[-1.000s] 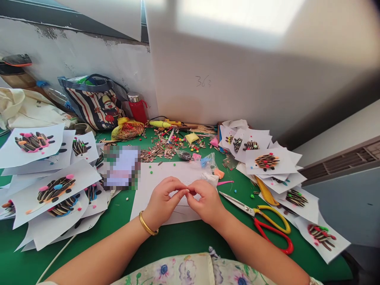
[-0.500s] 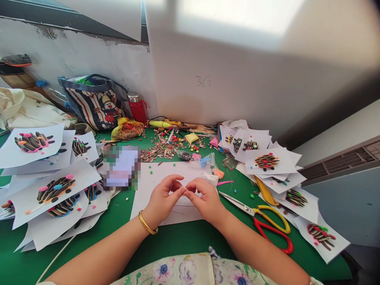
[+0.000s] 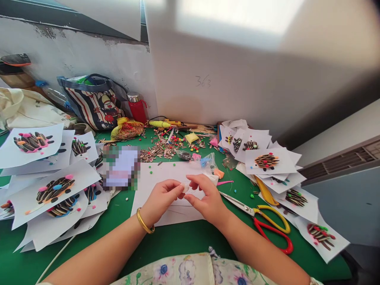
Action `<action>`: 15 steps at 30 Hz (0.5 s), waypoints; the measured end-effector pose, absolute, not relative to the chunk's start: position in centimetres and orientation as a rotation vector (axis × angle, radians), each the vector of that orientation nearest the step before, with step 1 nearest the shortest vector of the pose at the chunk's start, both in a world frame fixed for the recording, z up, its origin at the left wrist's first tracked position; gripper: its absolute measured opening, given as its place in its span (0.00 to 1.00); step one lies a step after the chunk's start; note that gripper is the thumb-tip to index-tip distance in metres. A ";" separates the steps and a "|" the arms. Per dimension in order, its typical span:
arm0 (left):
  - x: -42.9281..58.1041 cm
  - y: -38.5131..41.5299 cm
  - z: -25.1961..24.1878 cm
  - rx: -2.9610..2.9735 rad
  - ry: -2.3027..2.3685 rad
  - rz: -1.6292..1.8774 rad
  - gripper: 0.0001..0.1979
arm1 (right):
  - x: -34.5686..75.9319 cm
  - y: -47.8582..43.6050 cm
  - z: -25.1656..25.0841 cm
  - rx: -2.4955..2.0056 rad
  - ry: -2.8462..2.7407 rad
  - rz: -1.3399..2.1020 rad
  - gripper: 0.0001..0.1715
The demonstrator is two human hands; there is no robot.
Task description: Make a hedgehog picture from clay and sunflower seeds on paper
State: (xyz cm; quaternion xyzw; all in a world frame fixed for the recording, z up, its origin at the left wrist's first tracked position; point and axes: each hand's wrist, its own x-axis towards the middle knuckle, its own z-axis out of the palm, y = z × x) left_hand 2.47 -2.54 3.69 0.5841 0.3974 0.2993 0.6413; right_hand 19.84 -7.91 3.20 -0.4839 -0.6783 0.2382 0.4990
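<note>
A: Hands?

B: Left hand [image 3: 162, 202] curled, thumb and forefinger pinching a small pale clay bit [image 3: 185, 187]. Right hand [image 3: 208, 196] half closed, fingertips [image 3: 191, 192] against the same bit from the right. Both sit low over a white paper sheet [image 3: 168, 174], on a green table mat [image 3: 178, 241].

A: Sure it's clay?

B: No. Matte, rounded, soft-looking, but too small to confirm.

A: Failure modes?

B: A hard pinch could deform it. A soft bit could also stick to a fingertip. It's light, so a slip could drop it on the sheet or among the striped sunflower seed hulls [image 3: 156, 154] at far centre.

A: Anything close by?

B: Steel scissors [image 3: 253, 211] with red and yellow loop handles lie just right of the right wrist, blades angled toward the sheet. A careless elbow or wrist could knock them. Crinkled clear plastic bag [image 3: 208, 163] sits at the sheet's far edge, easy to snag. Gold bangle [image 3: 144, 222] on the left wrist could catch the paper.

A: Rest of the mat?

B: Loose paper sheets with seed-and-clay hedgehog pictures [image 3: 267, 161] fan out left and right. Thin, curled, prone to sliding.
</note>
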 end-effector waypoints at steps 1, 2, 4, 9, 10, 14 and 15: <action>2.5 -2.5 3.7 1.316 0.888 0.673 0.15 | 19.8 -7.9 3.2 -1.152 -1.667 0.590 0.23; 2.4 -2.6 3.7 1.306 0.866 0.659 0.15 | 19.8 -7.9 3.2 -1.141 -1.692 0.606 0.22; 2.5 -2.6 3.8 1.312 0.829 0.638 0.15 | 19.8 -7.8 3.2 -1.145 -1.724 0.625 0.16; 2.5 -2.6 3.8 1.376 0.805 0.632 0.15 | 19.7 -7.8 3.1 -1.176 -1.707 0.600 0.12; 2.5 -2.6 3.7 1.368 0.800 0.631 0.15 | 19.7 -7.8 3.0 -1.180 -1.710 0.598 0.12; 2.5 -2.5 3.6 1.335 0.808 0.626 0.14 | 19.8 -7.8 2.9 -1.188 -1.728 0.600 0.13; 2.5 -2.5 3.6 1.338 0.817 0.626 0.14 | 19.8 -7.8 2.9 -1.189 -1.722 0.597 0.13</action>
